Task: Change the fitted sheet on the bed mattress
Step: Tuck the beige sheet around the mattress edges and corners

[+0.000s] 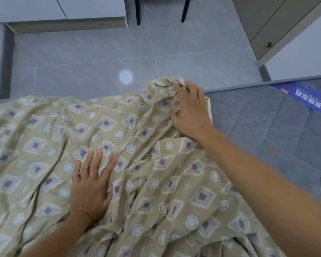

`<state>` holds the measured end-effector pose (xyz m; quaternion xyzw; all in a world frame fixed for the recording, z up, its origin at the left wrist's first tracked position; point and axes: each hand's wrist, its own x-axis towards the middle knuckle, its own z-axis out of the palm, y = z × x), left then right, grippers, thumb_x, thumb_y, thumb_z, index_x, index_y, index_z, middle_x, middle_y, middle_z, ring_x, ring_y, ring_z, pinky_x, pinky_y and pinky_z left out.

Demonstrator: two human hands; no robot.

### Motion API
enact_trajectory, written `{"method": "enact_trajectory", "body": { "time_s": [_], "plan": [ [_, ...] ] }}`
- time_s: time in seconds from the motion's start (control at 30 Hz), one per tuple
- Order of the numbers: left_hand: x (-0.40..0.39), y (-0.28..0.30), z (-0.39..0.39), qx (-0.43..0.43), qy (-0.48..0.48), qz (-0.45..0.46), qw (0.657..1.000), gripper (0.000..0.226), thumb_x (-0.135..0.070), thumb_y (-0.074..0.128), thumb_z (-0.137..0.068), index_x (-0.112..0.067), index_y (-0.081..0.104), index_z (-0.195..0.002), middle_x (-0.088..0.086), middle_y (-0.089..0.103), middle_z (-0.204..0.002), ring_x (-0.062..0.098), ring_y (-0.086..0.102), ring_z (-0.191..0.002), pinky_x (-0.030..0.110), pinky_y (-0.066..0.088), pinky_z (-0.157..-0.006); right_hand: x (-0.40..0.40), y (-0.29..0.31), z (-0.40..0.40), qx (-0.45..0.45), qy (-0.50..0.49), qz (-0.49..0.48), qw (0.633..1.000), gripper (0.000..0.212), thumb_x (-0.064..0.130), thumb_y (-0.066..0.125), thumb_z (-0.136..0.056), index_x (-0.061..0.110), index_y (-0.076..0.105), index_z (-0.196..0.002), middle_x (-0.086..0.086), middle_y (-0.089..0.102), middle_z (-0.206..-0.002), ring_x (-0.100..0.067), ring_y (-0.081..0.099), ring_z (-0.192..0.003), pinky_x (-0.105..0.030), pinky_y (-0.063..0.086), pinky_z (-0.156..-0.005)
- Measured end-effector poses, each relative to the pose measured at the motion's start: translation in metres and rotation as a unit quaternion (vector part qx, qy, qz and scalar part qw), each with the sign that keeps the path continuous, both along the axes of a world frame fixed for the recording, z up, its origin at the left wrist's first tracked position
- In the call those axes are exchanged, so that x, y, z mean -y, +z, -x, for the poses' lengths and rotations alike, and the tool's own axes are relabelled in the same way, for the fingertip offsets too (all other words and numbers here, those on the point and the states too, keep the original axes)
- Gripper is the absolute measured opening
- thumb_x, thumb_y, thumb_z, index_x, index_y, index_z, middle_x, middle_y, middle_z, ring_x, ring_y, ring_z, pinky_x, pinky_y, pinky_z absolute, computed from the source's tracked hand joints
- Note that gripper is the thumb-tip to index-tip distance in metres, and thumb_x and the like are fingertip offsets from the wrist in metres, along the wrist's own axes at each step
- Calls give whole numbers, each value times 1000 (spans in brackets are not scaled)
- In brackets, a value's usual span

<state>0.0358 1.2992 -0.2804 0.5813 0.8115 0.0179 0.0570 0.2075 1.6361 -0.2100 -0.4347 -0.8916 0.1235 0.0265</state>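
Sheet (119, 145), beige w/ diamond + circle print, lies rumpled over the left and near part of the mattress (258, 127); far-right part of mattress is bare grey quilting, w/ a blue label (308, 97) near its far-right corner. Can't tell from print alone if this is the old sheet coming off or the fresh one going on; my guess is roughly mid-job either way, since about 1/3 of the visible top is uncovered and the cloth is full of folds.

Right hand (189, 112) is at the far edge of the mattress, fingers curled into a bunched wad of sheet, thumb side pressed on the cloth; reads as a grip on the hem/corner area. Left hand (91, 186) lies flat on the sheet nearer the middle, fingers straight and spread, pressing, not gripping.

Done so far: sheet is on the bed and partly spread/gathered. Left, if fitting: pull the bunched part across the bare right side, tuck corners, smooth wrinkles. No corner looks tucked in view; the near + left edges are out of sight.

Grey tiled floor (100, 52) beyond the far edge.
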Motion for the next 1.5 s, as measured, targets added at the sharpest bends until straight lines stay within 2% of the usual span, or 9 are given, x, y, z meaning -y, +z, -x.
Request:
{"method": "enact_trajectory", "body": {
  "time_s": [0.1, 0.2, 0.33, 0.43, 0.53, 0.63, 0.77, 0.97, 1.5],
  "plan": [
    [-1, 2, -1, 2, 1, 5, 1000, 77, -50, 37, -93, -25, 30, -165, 17, 13, -174, 41, 11, -160, 69, 18, -121, 55, 0, -46, 6, 20, -13, 1000, 78, 50, 64, -90, 19, 42, -158, -17, 29, -166, -41, 31, -149, -53, 28, -124],
    [-1, 2, 0, 6, 4, -8, 1000, 77, -53, 37, -94, -25, 30, -165, 17, 15, -173, 41, 12, -160, 69, 17, -122, 115, 1, -97, 48, 14, 9, 999, 77, 57, 48, -96, 24, 33, -163, -13, 17, -172, -38, 19, -157, -53, 24, -127],
    [-2, 2, -2, 12, 1, -34, 999, 76, -56, 37, -95, -27, 30, -165, 18, 18, -172, 41, 14, -159, 67, 15, -123, 163, -19, -120, 41, -57, 23, 997, 90, 48, 70, -93, 28, 23, -167, -10, 11, -175, -34, 14, -160, -58, 22, -126],
    [-3, 3, -2, 23, 2, -40, 999, 74, -55, 35, -96, -27, 30, -165, 18, 18, -172, 40, 12, -160, 66, 11, -124, 171, -32, -110, 52, -79, 15, 995, 90, 51, 68, -95, 28, 21, -168, -12, 11, -175, -34, 10, -162, -59, 16, -127],
    [-3, 3, -1, 25, 5, -33, 999, 73, -56, 32, -98, -27, 30, -165, 18, 17, -172, 40, 11, -160, 65, 9, -124, 180, -24, -115, 38, -80, 17, 996, 81, 46, 66, -96, 31, 27, -166, -12, 14, -174, -37, 19, -158, -55, 26, -121],
    [-2, 4, -1, 28, 6, -40, 999, 73, -58, 31, -98, -27, 32, -164, 18, 19, -171, 41, 12, -159, 64, 7, -124, 197, -5, -134, 67, -75, -17, 995, 71, 44, 55, -92, 31, 40, -161, -16, 30, -166, -41, 40, -136, -51, 43, -97],
    [-2, 6, -3, 43, 13, -50, 998, 73, -58, 32, -98, -27, 34, -164, 20, 20, -170, 42, 12, -159, 63, 6, -124, 235, -11, -146, 136, -105, 10, 985, 70, 42, 34, -98, 32, 25, -166, -17, 23, -171, -45, 34, -146, -59, 39, -108],
    [-1, 9, -4, 52, 9, -58, 997, 72, -58, 33, -98, -27, 35, -163, 18, 19, -171, 42, 13, -158, 64, 7, -124, 243, -22, -137, 137, -129, 25, 982, 73, 34, 30, -95, 29, 23, -167, -16, 15, -174, -45, 22, -155, -63, 31, -113],
    [-1, 8, -2, 44, 7, -58, 997, 75, -61, 34, -96, -27, 35, -163, 21, 22, -168, 43, 14, -158, 64, 7, -124, 241, -31, -135, 91, -142, 36, 985, 75, 31, 28, -89, 27, 37, -163, -18, 24, -171, -46, 28, -153, -63, 26, -114]
  ]
}}
